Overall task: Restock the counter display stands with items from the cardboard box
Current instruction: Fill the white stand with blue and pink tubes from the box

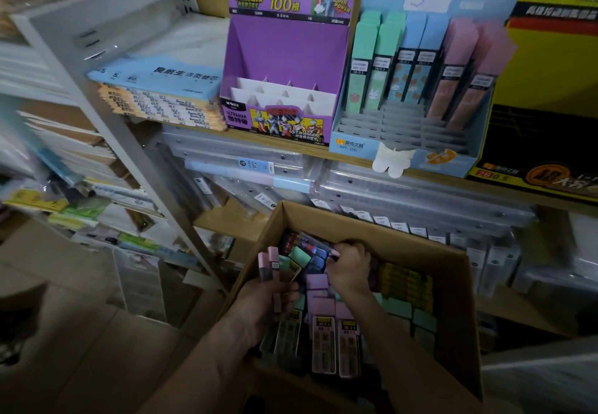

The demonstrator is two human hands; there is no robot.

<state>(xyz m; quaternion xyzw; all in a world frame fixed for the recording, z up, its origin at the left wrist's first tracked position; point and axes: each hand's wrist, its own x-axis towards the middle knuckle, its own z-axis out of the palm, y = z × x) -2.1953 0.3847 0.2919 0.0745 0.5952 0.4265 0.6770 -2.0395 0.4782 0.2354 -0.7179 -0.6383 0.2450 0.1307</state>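
— While reaching into the cardboard box point(453, 300), gripped pink cases point(270, 268) in left hand point(265, 303)?
— Yes; pinched another case point(315, 244) with right hand point(349, 271), inside box, below display stands point(453, 161).

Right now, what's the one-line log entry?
phase: picking stock | left hand: holds pink cases | right hand: grips a case in box | purple stand: looks empty | blue stand: front rows empty

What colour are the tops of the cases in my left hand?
Pink, on the cases in the left hand; best in the head view.
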